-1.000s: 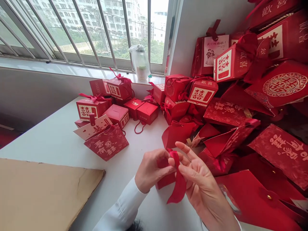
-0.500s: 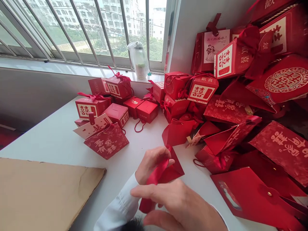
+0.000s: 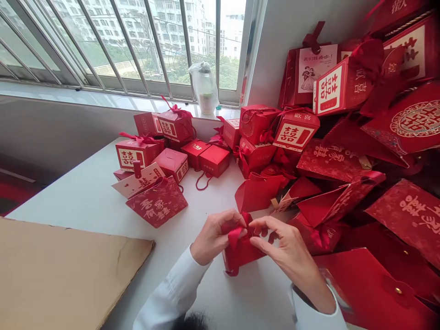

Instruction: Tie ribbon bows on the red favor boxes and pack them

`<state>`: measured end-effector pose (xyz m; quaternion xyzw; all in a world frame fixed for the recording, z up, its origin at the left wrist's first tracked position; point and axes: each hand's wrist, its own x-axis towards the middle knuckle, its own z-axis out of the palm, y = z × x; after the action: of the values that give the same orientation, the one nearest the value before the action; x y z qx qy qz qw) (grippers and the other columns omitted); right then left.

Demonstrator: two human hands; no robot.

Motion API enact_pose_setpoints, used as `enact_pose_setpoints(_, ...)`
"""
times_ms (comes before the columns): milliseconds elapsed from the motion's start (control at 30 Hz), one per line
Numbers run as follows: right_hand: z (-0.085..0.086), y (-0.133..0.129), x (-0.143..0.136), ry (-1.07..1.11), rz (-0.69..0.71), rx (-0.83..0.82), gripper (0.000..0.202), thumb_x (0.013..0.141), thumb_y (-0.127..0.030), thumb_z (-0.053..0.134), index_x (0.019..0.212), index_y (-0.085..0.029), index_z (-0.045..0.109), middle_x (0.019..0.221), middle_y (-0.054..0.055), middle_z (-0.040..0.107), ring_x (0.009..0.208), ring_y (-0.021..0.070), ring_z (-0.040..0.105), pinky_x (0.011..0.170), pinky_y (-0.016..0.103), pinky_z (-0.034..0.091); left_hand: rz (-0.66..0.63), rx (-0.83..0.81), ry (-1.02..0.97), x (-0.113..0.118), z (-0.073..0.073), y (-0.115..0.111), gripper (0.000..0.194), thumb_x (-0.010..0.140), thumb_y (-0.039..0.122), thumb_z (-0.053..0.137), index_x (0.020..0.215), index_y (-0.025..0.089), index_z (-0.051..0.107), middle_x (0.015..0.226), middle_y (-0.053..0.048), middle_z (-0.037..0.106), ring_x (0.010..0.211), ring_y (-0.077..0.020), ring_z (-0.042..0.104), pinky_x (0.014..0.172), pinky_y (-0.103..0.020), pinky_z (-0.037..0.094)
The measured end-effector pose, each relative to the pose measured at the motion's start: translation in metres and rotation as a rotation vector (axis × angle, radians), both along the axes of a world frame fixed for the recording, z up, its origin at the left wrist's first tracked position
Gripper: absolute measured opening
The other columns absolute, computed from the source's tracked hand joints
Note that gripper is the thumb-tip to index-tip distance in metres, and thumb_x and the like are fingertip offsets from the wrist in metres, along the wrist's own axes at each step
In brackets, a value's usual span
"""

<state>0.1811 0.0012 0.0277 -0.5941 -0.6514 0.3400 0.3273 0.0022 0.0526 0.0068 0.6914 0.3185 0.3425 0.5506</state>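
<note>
A small red gift box point(image 3: 244, 256) stands on the white table between my hands, with a red ribbon point(image 3: 234, 239) at its top. My left hand point(image 3: 218, 234) pinches the ribbon between thumb and fingers, a loop of it hanging over the box front. From the other side, my right hand point(image 3: 287, 245) curls its thumb and forefinger around the ribbon at the box top. The exact contact of those fingertips is partly hidden. A ribbon end hangs at the box's lower front corner.
Red gift boxes and bags point(image 3: 330, 197) are heaped on the right, up against the wall. More boxes point(image 3: 172, 165) stand at the back left. A cardboard sheet point(image 3: 68, 270) covers the near left. On the windowsill is a cup in a plastic bag point(image 3: 205, 89).
My right hand has moved away from me and to the right, from over the near ribbon end up to the box top. The ribbon is now looped at the top.
</note>
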Motion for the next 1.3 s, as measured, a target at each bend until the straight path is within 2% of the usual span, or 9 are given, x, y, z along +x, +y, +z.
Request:
enact_pose_setpoints(200,-0.012,0.009,0.001,0.141,0.087,-0.051,0.012,0.086,-0.029,0.056,0.088,-0.023,0.067,0.079,-0.002,0.06,0.067,0.0124,0.048,0.058,0.023,0.034,-0.044,-0.022,0.011,-0.001,-0.002,0.0,0.02,0.087,0.031,0.055,0.08,0.013,0.059,0.068,-0.001,0.06,0.062,-0.0093,0.052,0.059,-0.019,0.041)
enact_pose_setpoints(400,-0.022,0.016,0.001,0.44,0.148,-0.197,0.016,0.083,-0.034,0.062,0.078,-0.019,0.059,0.069,-0.004,0.049,0.06,0.0096,0.038,0.055,0.022,0.029,-0.078,-0.016,-0.007,-0.001,-0.004,0.001,0.023,0.087,0.036,0.055,0.083,0.014,0.057,0.069,0.0,0.057,0.057,-0.0072,0.045,0.054,-0.017,0.037)
enact_pose_setpoints(500,-0.023,0.014,0.002,0.573,0.152,-0.282,0.021,0.08,-0.036,0.065,0.078,-0.018,0.056,0.071,-0.004,0.048,0.061,0.0089,0.037,0.056,0.022,0.029,-0.101,-0.008,0.009,-0.003,-0.004,0.001,0.022,0.083,0.036,0.06,0.083,0.014,0.057,0.071,0.0,0.058,0.058,-0.0073,0.045,0.053,-0.018,0.036)
enact_pose_setpoints(600,-0.022,0.013,0.005,0.626,0.181,-0.288,0.02,0.081,-0.034,0.065,0.077,-0.019,0.054,0.078,-0.002,0.049,0.065,0.0095,0.039,0.058,0.022,0.032,-0.094,-0.004,0.005,-0.003,-0.004,0.001,0.019,0.081,0.032,0.064,0.083,0.013,0.058,0.071,0.001,0.058,0.058,-0.0072,0.044,0.054,-0.018,0.036)
enact_pose_setpoints(767,-0.017,0.015,0.008,0.554,0.224,-0.159,0.014,0.081,-0.027,0.065,0.075,-0.02,0.055,0.079,-0.001,0.053,0.073,0.0128,0.048,0.065,0.025,0.038,-0.082,-0.015,-0.049,-0.004,-0.004,0.003,0.015,0.083,0.027,0.061,0.083,0.012,0.061,0.074,-0.002,0.061,0.061,-0.0081,0.05,0.059,-0.019,0.041)
enact_pose_setpoints(867,-0.011,0.016,0.015,0.507,0.292,-0.108,0.007,0.085,-0.026,0.06,0.082,-0.02,0.061,0.081,0.001,0.058,0.075,0.014,0.052,0.067,0.026,0.041,-0.089,-0.012,-0.054,-0.006,-0.003,0.003,0.014,0.083,0.026,0.06,0.083,0.012,0.063,0.076,-0.003,0.063,0.064,-0.0094,0.053,0.062,-0.021,0.043)
enact_pose_setpoints(1100,0.002,0.021,0.039,0.476,0.509,-0.026,0.018,0.091,-0.03,0.054,0.089,-0.021,0.068,0.083,0.004,0.064,0.076,0.0149,0.057,0.067,0.025,0.043,-0.084,-0.008,-0.097,-0.007,-0.002,0.005,0.014,0.084,0.025,0.06,0.083,0.012,0.064,0.08,-0.005,0.064,0.071,-0.0118,0.058,0.069,-0.023,0.047)
enact_pose_setpoints(1200,0.01,0.029,0.039,0.409,0.6,0.006,0.018,0.092,-0.025,0.053,0.092,-0.02,0.07,0.086,0.005,0.066,0.078,0.015,0.059,0.068,0.025,0.044,-0.1,0.011,-0.079,-0.006,0.003,0.007,0.013,0.084,0.024,0.059,0.084,0.012,0.064,0.08,-0.005,0.065,0.072,-0.012,0.058,0.068,-0.023,0.047)
enact_pose_setpoints(1300,0.017,0.036,0.033,0.356,0.63,0.086,0.019,0.091,-0.021,0.052,0.093,-0.02,0.071,0.086,0.006,0.068,0.079,0.015,0.06,0.069,0.026,0.044,-0.124,0.06,-0.051,-0.006,0.012,0.011,0.012,0.084,0.022,0.058,0.085,0.012,0.064,0.082,-0.006,0.065,0.074,-0.0123,0.058,0.071,-0.024,0.047)
